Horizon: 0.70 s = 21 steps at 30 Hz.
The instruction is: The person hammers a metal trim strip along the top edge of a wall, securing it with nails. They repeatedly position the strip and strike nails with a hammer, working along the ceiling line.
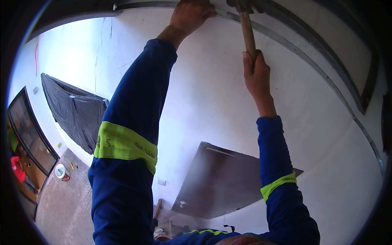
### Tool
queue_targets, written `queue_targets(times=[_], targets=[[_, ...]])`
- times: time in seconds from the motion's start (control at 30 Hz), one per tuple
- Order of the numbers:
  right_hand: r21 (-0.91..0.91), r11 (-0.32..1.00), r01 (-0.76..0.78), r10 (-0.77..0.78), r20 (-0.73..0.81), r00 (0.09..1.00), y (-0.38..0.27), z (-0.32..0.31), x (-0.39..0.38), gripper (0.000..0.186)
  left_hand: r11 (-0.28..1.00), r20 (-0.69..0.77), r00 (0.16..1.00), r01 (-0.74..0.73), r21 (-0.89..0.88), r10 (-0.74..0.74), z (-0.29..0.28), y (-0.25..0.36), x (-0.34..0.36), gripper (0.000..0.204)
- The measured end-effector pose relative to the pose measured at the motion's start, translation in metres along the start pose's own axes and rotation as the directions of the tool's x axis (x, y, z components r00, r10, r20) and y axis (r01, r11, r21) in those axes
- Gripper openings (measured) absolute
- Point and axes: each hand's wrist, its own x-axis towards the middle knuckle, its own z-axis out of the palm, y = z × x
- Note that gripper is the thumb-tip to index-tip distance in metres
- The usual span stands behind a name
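Note:
Both my arms reach up along a white wall [212,90], in blue sleeves with yellow-green bands. My right hand [258,75] is wrapped round the wooden handle of a hammer [248,36], whose dark head points up at the top of the view. A narrow grey metal strip [294,45] runs along the upper wall, curving with the lens. Up at this strip, my left hand [191,17] is closed with its fingers bent together against it. What those fingers pinch, if anything, is hidden. The hammer head is to the right of my left hand, apart from it.
Dark sheeting [75,110] covers an opening on the left wall. Below me is a dark brown panel [222,179]. A white bucket [62,172] stands on the floor near a dark-framed glass door [32,126], where a person in red [18,169] shows. A dark frame [363,98] lies above the strip.

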Motion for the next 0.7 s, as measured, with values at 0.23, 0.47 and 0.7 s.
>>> queue_targets(times=[0.23,0.47,0.7], targets=[[0.352,0.936,0.013,0.042,-0.148,0.988,-0.006,-0.026,-0.032,0.020,0.998,0.005,0.999,-0.033,0.046,0.033,-0.001,-0.002,0.000,0.011],[0.041,0.998,-0.048,0.048,-0.017,0.999,0.004,-0.003,-0.007,0.031,0.999,0.042,0.999,-0.004,0.048,0.002,0.000,-0.003,0.001,0.009],[0.331,0.943,0.036,0.012,-0.141,0.990,-0.017,-0.027,-0.023,0.031,0.996,-0.001,0.998,-0.069,0.062,0.069,-0.001,-0.003,0.001,0.010]])
